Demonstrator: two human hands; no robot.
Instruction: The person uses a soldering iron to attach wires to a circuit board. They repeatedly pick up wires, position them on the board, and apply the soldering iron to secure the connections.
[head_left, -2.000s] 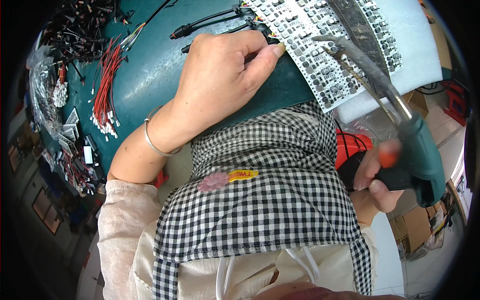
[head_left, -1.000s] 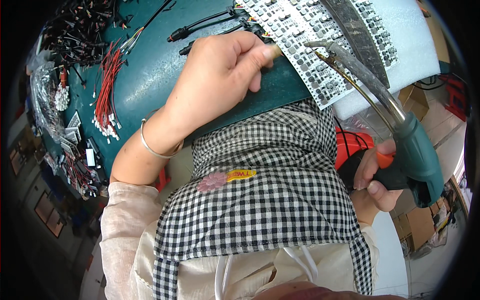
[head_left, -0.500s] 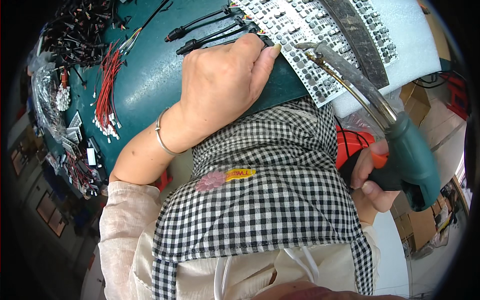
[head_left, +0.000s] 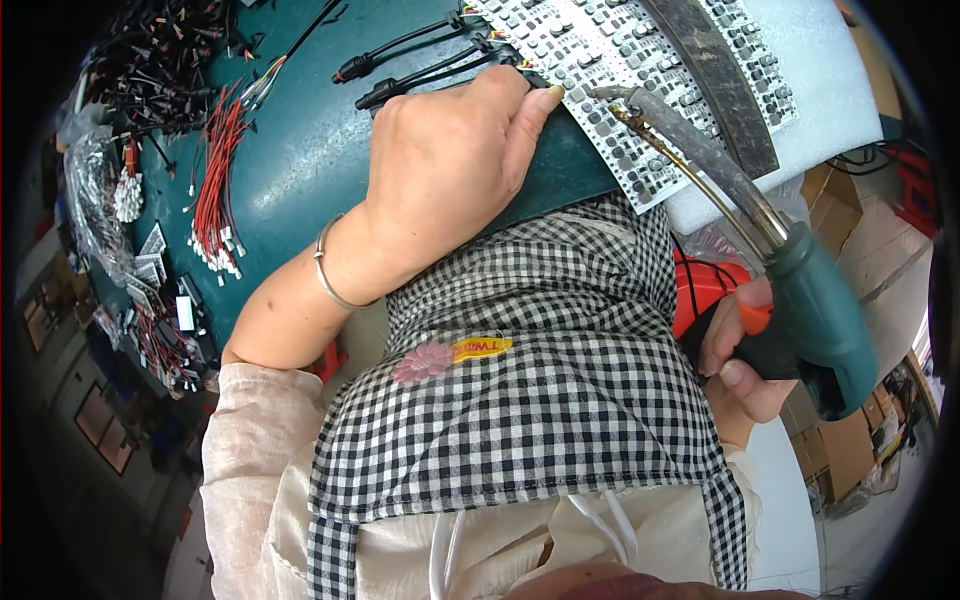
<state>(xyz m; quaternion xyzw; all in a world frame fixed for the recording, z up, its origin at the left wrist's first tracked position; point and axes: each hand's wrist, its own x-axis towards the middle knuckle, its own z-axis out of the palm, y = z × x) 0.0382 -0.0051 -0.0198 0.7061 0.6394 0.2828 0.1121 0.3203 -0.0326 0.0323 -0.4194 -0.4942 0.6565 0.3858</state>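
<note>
My right hand [head_left: 745, 350] is wrapped round the black handle of a green soldering gun [head_left: 820, 320]. The gun's metal barrel and thin brass-coloured feed tube point up and left. Its darkened tip is over the lower left edge of a white circuit board panel [head_left: 570, 50], and whether it touches is unclear. At that same edge my left hand [head_left: 445, 165] is closed, thumb and fingers pinching a black cable [head_left: 538, 82], mostly hidden under the hand. Farther back, two more black connector cables [head_left: 420, 85] run from the board's edge onto the table.
A dark curved bar [head_left: 715, 85] lies across the panel, which rests on white foam [head_left: 835, 75]. On the green table [head_left: 285, 150] are red wires [head_left: 212, 180] with white plugs, a heap of black cables [head_left: 150, 60] and a clear plastic bag [head_left: 90, 200]. Cardboard boxes [head_left: 850, 455] stand at right.
My left hand has shifted very slightly to the right, still pinching the cable. The soldering gun has tilted a little, its body slightly left, with its tip in nearly the same place.
</note>
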